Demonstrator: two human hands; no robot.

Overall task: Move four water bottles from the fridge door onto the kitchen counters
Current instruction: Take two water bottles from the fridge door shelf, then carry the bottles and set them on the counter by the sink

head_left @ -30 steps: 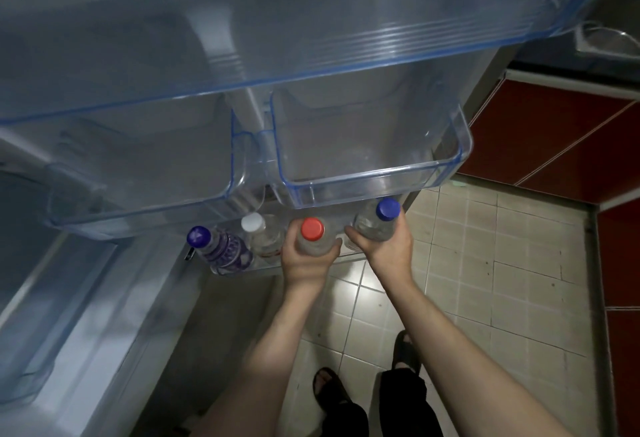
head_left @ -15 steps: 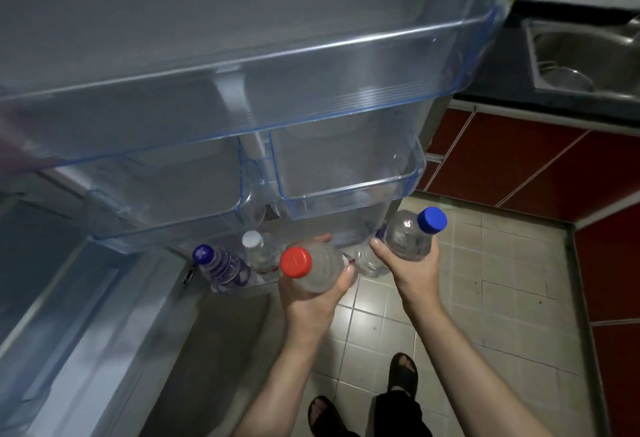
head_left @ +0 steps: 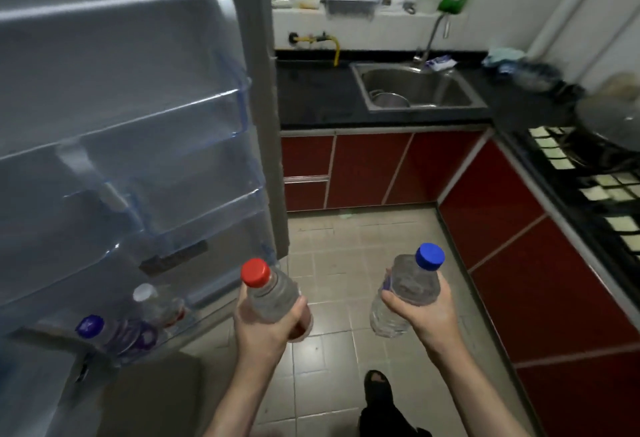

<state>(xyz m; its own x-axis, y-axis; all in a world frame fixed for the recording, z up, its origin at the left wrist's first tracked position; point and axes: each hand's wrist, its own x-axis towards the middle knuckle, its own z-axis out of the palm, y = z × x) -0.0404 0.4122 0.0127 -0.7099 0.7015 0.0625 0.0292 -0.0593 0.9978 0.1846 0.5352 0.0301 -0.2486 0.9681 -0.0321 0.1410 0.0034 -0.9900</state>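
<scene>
My left hand (head_left: 268, 327) grips a clear water bottle with a red cap (head_left: 266, 289), held over the tiled floor just right of the open fridge door (head_left: 114, 125). My right hand (head_left: 424, 315) grips a clear bottle with a blue cap (head_left: 408, 284) further right. Two bottles stand in the door's bottom shelf: one with a white cap (head_left: 152, 301) and one with a purple-blue cap and purple label (head_left: 110, 332). The black counter (head_left: 311, 97) runs along the back wall and the right side.
A steel sink (head_left: 415, 88) with a pot in it is set in the back counter. A gas stove (head_left: 588, 173) with a pan sits on the right counter. Red cabinet doors (head_left: 502, 229) line both sides. My sandalled foot (head_left: 377, 391) stands on the tiles.
Both hands lifted the red-capped and blue-capped bottles out of the bottom door shelf and drew them back. My view swung up and right, bringing the sink and counters into sight.
</scene>
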